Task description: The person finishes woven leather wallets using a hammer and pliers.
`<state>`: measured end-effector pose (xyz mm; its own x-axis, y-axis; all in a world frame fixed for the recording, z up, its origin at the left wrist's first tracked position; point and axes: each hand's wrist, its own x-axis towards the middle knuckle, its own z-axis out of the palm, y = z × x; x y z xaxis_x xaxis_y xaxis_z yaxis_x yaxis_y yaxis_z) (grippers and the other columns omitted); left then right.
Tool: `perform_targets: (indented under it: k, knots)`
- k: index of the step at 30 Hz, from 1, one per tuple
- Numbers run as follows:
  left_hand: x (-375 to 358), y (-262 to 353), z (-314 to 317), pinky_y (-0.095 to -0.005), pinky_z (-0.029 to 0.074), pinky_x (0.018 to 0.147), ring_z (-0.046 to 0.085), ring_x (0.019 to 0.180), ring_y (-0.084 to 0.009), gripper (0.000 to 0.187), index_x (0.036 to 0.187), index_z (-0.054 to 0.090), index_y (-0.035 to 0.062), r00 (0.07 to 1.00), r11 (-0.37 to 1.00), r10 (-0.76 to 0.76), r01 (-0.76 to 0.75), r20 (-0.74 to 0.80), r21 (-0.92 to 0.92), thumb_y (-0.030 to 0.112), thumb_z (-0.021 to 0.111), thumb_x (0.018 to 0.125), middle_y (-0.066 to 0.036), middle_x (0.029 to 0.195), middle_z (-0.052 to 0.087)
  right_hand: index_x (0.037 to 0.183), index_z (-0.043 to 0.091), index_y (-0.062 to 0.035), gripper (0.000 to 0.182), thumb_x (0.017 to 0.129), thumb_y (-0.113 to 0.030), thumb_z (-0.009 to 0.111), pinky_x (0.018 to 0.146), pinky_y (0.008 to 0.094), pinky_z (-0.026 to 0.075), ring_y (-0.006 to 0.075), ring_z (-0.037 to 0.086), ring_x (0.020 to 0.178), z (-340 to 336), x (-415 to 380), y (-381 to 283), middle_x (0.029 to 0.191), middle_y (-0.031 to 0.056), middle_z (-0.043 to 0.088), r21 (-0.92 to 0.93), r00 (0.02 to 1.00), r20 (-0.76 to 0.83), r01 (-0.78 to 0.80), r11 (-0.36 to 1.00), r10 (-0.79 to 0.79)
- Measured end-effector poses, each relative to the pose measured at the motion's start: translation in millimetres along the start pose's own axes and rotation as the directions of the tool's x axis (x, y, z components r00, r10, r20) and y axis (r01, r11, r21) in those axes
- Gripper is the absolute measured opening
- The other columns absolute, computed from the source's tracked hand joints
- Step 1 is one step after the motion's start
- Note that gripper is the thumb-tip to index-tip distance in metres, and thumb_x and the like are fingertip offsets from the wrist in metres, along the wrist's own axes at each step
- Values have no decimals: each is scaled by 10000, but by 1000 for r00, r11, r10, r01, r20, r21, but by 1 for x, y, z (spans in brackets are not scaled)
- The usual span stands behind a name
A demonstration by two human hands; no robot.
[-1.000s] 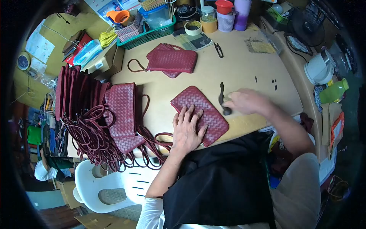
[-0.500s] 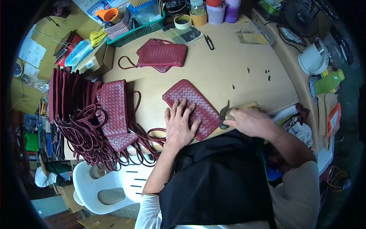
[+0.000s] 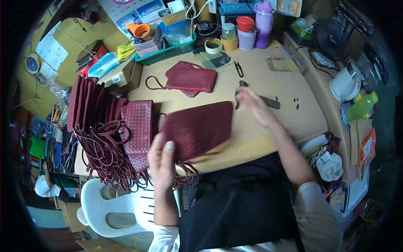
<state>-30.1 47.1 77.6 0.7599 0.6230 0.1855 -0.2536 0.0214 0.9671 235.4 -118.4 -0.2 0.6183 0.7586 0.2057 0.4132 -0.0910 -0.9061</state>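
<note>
A dark red woven pouch (image 3: 199,130) is tilted up off the table, blurred by motion. My left hand (image 3: 161,157) grips it at its left end, thumb on the near face. Beyond it on the table lies a hammer (image 3: 270,102), its dark head partly behind my fingers. Over the hammer is my right hand (image 3: 256,107), fingers stretched out and slightly smeared, not wrapped round the handle. A woven pouch with lighter sheen (image 3: 137,130) rests left of my left hand, against a stack of upright pouches (image 3: 86,103) with looped straps.
Two more pouches (image 3: 191,80) lie at the back. Small snips (image 3: 239,69), a tape roll (image 3: 213,46) and a green basket (image 3: 168,50) are farther off. A wooden strip (image 3: 247,149) runs along the front edge. A white chair (image 3: 126,206) stands left.
My left hand has lifted the pouch, which lay flat, and tilted it leftward. My right hand has moved away from the front edge and let go of the hammer farther back. The view has shifted up.
</note>
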Motion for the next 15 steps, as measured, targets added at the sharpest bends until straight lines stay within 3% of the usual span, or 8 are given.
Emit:
perform_targets:
  k: [1, 3, 4, 5, 7, 11, 12, 15]
  knots:
    - [-2, 7, 0, -348, 495, 934, 637, 1015, -201, 395, 1366, 450, -1, 999, 968, -12, 20, 32, -252, 102, 505, 989, -104, 1229, 607, 1297, 490, -30, 511, 940, -377, 604, 1055, 413, 355, 227, 423, 1274, 6, -10, 1, 1351, 71, 482, 791, 994, 102, -103, 604, 37]
    - [-10, -22, -6, -349, 424, 1031, 564, 1157, -193, 464, 1418, 385, 7, 991, 954, -92, 61, -94, -294, 111, 515, 985, -100, 1324, 541, 1274, 504, -14, 443, 965, -315, 601, 1041, 368, 383, 173, 485, 1209, 19, -43, -35, 1333, 48, 508, 885, 986, 111, -40, 464, -125]
    - [-15, -23, 4, -355, 352, 1095, 470, 1269, -197, 563, 1473, 305, 22, 975, 939, -192, 151, -107, -307, 67, 534, 961, -103, 1391, 485, 1270, 503, -6, 413, 962, -264, 604, 1007, 344, 411, 162, 525, 1143, 21, -54, -38, 1266, 53, 547, 843, 994, 111, -91, 531, -7]
    - [-17, -41, 4, -353, 329, 1108, 448, 1291, -206, 651, 1506, 242, 34, 992, 973, -113, 101, -47, -209, 14, 549, 932, -120, 1437, 434, 1266, 502, 1, 387, 960, -212, 608, 974, 320, 438, 150, 566, 1076, 21, -60, -38, 1198, 58, 586, 797, 988, 96, -148, 586, 119]
    - [-19, -67, -1, -337, 357, 1085, 427, 1307, -205, 685, 1519, 208, 43, 987, 983, -160, 162, 33, -80, -23, 537, 922, -135, 1452, 413, 1246, 512, 7, 343, 946, -128, 609, 926, 282, 463, 120, 581, 1009, 20, -65, -35, 1121, 58, 616, 673, 992, -15, -82, 735, 124]
    - [-13, -90, -8, -269, 457, 937, 542, 1091, -119, 546, 1455, 330, 31, 988, 984, -151, 152, 26, -91, 56, 557, 959, -91, 1268, 552, 1206, 524, 6, 330, 919, -104, 646, 911, 280, 470, 115, 571, 995, 22, -84, -16, 1074, 55, 613, 474, 994, 58, -112, 873, 96]
    - [-12, -85, 2, -251, 460, 879, 565, 950, -76, 372, 1320, 488, 18, 990, 986, -133, 128, -46, -106, 148, 572, 981, -35, 1097, 622, 1206, 524, 2, 329, 922, -111, 645, 910, 279, 470, 114, 571, 995, 25, -87, -16, 1068, 55, 612, 461, 992, 32, -124, 879, 123]
    - [-11, -98, -3, -235, 456, 846, 571, 910, -71, 273, 1182, 591, 19, 987, 987, -142, 136, -68, -87, 218, 554, 999, -4, 1013, 647, 1126, 577, 4, 250, 953, -173, 611, 867, 265, 469, 101, 569, 936, 29, -89, -19, 982, 48, 625, 421, 990, -72, -84, 903, 125]
